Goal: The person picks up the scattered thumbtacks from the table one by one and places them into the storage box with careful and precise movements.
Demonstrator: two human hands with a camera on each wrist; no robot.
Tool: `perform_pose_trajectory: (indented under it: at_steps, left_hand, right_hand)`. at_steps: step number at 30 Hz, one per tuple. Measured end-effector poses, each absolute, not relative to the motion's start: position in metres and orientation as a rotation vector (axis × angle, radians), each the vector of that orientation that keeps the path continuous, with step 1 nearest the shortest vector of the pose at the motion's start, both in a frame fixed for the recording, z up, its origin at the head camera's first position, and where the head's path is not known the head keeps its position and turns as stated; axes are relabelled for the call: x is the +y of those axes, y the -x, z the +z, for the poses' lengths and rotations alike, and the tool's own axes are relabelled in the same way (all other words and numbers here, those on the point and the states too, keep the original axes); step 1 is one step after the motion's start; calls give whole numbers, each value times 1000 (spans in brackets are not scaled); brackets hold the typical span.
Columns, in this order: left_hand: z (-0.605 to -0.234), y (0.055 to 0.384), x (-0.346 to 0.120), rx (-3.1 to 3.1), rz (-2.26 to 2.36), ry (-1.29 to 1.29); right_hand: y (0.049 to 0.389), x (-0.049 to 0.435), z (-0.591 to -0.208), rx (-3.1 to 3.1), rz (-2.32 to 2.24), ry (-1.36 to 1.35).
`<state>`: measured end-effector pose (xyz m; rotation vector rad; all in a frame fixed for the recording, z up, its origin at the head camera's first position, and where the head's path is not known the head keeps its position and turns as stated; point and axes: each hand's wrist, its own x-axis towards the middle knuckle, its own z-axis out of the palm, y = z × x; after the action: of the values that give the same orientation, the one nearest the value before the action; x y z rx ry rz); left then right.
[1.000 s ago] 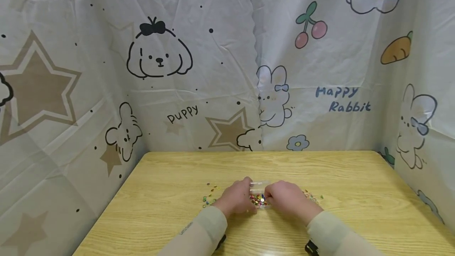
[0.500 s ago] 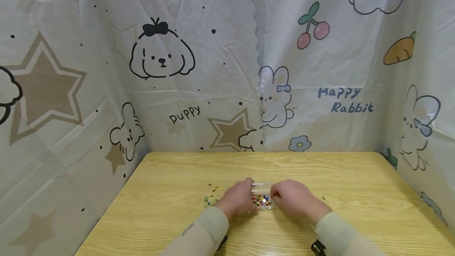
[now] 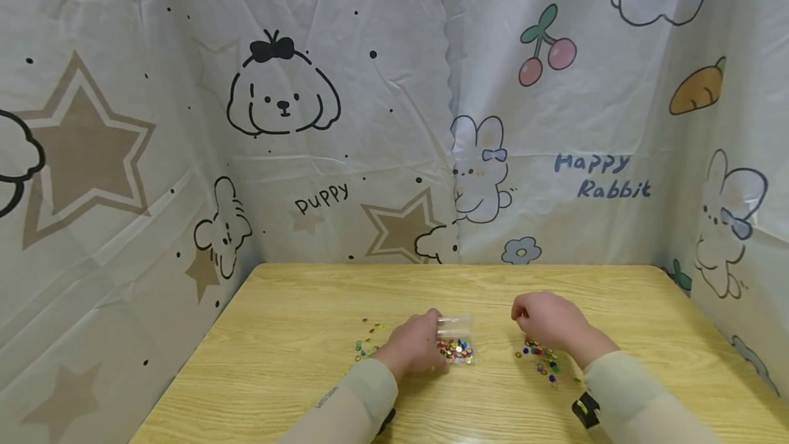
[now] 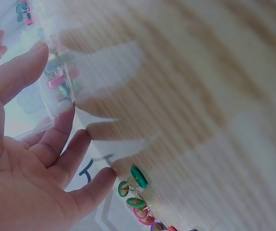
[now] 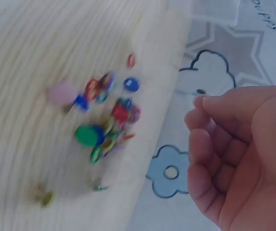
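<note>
A clear plastic box (image 3: 457, 325), filled partly with colourful thumbtacks (image 3: 455, 349), lies near the middle of the wooden table. My left hand (image 3: 414, 342) holds its left side; thumb and fingers lie about the box edge (image 4: 34, 130) in the left wrist view. Right of the box, my right hand (image 3: 550, 318) is raised above a loose group of thumbtacks (image 3: 544, 363). Its fingers (image 5: 200, 147) are curled and the thumb tip meets the index finger. No thing shows between those tips. The same loose thumbtacks (image 5: 121, 113) look blurred in the right wrist view.
More thumbtacks (image 3: 359, 346) lie scattered left of my left hand, some green ones (image 4: 136, 202) close to its little finger. The wooden table (image 3: 296, 389) reaches back to a patterned curtain (image 3: 345, 122) that hangs on the back and both sides.
My right hand has left the box's right edge and moved right and up, baring the loose thumbtacks there. My left hand stays on the box.
</note>
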<state>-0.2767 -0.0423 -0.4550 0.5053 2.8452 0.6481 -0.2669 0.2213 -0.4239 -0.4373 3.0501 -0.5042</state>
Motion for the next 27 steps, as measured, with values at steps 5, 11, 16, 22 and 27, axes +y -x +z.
perform_pose_trajectory:
  at_steps: [5,11,16,22,27]
  left_hand:
    - [-455,278,-42,2852,629,-507]
    - [-455,279,-42,2849,624,-510]
    - [-456,279,-43,2849,625,-507]
    - [-459,280,-43,2851,626,-519]
    - [-458,281,-43,2855,602,-527]
  right_hand:
    - [268,234,-428,3039,-449,373]
    - [267,238,-438,3029,-381,334]
    - [265,236,-444,3033,-388,306]
    - [263,234,-453,3054,-400,293]
    - [264,234,-457,3061,-401,290]
